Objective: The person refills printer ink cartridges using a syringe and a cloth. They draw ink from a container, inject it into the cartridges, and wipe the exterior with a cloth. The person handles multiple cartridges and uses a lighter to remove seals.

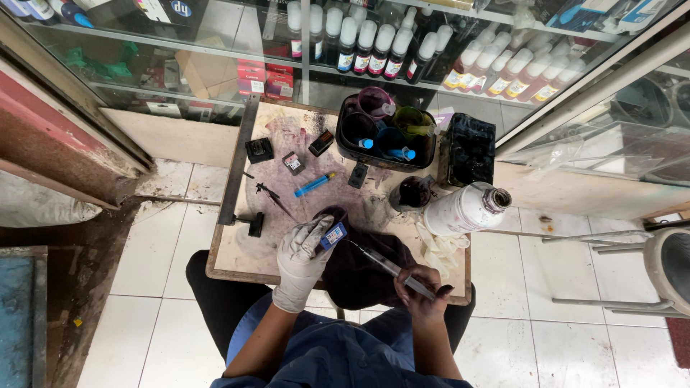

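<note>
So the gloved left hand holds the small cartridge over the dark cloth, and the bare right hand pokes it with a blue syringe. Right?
Not quite. The head view shows the syringe in the right hand is clear grey; the blue one lies on the table. The gloved left hand does hold the cartridge over the dark cloth.

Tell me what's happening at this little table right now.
A person sits at a small stained work table. Their gloved left hand holds a small ink cartridge over a dark cloth, and their bare right hand aims a syringe at it. A blue syringe, loose cartridges, a tub of ink bottles and a large white bottle lie around.
</note>
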